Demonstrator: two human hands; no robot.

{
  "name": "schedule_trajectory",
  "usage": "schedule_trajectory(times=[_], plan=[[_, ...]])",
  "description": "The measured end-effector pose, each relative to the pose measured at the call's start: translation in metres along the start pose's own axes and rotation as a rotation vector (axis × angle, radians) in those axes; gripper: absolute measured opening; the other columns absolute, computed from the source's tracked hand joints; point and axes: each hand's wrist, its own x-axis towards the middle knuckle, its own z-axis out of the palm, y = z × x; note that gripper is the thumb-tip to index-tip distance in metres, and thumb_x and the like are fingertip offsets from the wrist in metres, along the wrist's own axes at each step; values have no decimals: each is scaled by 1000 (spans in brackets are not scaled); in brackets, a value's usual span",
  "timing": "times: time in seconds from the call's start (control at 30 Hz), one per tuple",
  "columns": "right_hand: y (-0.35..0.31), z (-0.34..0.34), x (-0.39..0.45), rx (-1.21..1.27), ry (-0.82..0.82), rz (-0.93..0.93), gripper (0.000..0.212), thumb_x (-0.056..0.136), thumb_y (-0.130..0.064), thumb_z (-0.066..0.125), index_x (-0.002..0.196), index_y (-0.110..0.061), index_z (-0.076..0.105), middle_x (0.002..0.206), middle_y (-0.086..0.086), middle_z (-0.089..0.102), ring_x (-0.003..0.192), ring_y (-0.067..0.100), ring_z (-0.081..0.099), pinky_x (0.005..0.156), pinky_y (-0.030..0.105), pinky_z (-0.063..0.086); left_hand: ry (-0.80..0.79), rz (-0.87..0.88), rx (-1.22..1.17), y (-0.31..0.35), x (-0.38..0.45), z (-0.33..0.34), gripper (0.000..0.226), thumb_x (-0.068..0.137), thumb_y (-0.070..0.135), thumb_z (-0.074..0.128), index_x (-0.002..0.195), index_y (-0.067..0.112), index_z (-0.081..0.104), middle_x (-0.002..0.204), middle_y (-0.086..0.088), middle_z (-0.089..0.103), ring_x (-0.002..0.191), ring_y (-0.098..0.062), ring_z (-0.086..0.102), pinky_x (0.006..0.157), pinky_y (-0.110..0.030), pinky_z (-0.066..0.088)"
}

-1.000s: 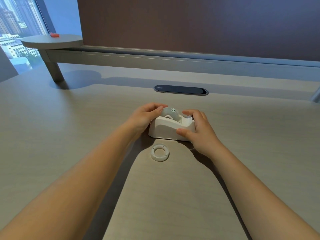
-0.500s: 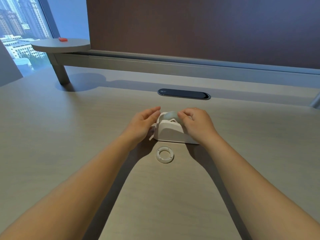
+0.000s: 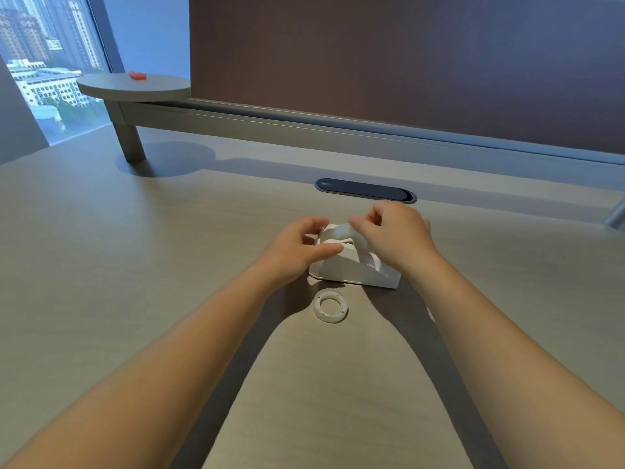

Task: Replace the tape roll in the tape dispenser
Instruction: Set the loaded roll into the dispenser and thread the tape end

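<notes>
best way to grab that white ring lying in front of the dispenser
The white ring lies flat on the desk, hole up, clear of the tape dispenser. Probably come straight down and pinch across its rim, or put one finger in the hole and the thumb outside; its low profile leaves little side wall to grip.

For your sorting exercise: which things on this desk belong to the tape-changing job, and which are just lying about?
Job: white tape dispenser; tape roll seated in it; loose white ring; both hands.
Lying about: small red object on round shelf; dark oval desk panel.

A pale wood-grain desk meets a dark partition (window at left, daylit towers outside).
</notes>
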Motion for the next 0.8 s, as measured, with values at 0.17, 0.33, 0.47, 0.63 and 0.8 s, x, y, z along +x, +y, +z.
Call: schedule_trajectory(times=[0.17,0.33,0.47,0.63,0.8], plan=[[-9,-6,7,116,-87,71,34,78,-33,61,54,-17,42,61,2,47,70,24,51,73,42,46,0,69,173,8,2,5,61,74,27,64,129,16,38,135,-7,46,119,-21,44,90,-28,37],[-6,-19,11,125,-148,139,32,77,-21,64,53,-12,45,74,16,60,73,25,53,72,40,48,-12,80,244,14,5,7,58,75,25,63,127,18,40,137,-6,45,121,-22,42,98,-34,39],[3,-24,10,148,-194,123,29,80,-13,59,55,-10,47,92,21,69,86,30,64,80,42,51,-13,85,274,13,7,7,52,75,27,63,123,18,45,133,-6,48,116,-22,44,92,-32,39],[11,-31,12,228,-253,129,18,81,-4,57,95,-11,49,79,7,61,64,14,58,60,23,47,-8,89,265,12,8,7,50,75,27,63,122,19,46,131,-6,49,106,-17,43,88,-29,39],[25,-41,10,386,-206,161,19,83,2,49,87,-15,54,95,8,55,74,15,53,77,28,43,-6,69,262,13,8,8,50,74,25,63,122,19,46,131,-7,50,112,-21,45,94,-35,42]])
